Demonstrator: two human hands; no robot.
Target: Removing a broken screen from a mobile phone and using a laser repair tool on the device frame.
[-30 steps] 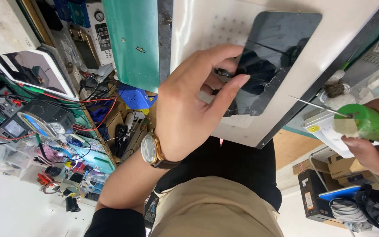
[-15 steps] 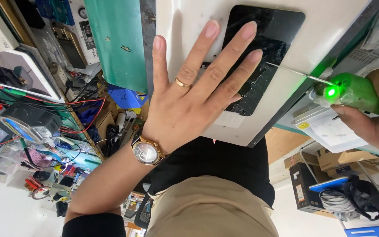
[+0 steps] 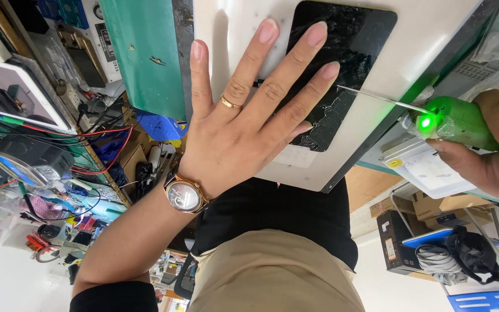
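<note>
The left hand [image 3: 244, 124], open and spread flat at frame centre, is pinning the cracked black screen panel [image 3: 342, 69] onto the white plate [image 3: 428, 40], while the right hand [image 3: 492, 156] is gripping the green needle-tipped tool [image 3: 454, 121] at right, aiming its tip at the panel's edge.

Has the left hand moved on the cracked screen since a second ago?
Yes. The left hand was curled at the cracked screen edge; now it lies flat, fingers spread across it.

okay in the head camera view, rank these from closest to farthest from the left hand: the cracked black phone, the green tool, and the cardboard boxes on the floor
From the left hand, spread flat:
1. Cracked black phone: directly under the fingertips, on the white pad.
2. Green tool: to the right, held in the right hand.
3. Cardboard boxes: lower right, on the floor.
</note>
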